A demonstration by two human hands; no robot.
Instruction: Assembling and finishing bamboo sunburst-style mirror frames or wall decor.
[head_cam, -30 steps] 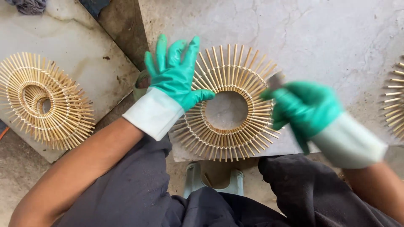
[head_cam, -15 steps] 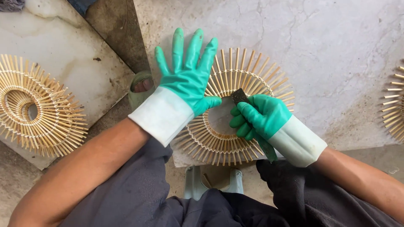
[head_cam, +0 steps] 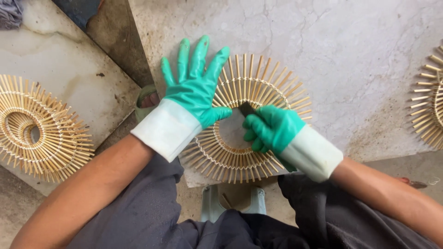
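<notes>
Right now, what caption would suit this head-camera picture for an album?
Green-gloved left hand presses flat on a bamboo-stick ring on a stone slab while the right hand holds a dark tool at its inner edge.

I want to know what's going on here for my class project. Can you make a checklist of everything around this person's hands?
Surface: pale stone slab, stained and dusty, with a second slab to the left.
Job's things: round bamboo stick ring lying flat on the slab; small dark tool at its inner rim.
Clutter: stack of finished bamboo rings at left; part of another ring at the right edge; grey cloth top left.
Hands: left hand, green glove, pressed flat on the ring; right hand, green glove, closed round the tool.
Cables: nothing seen.
Surroundings: person's dark trousers and a low stool below.
</notes>
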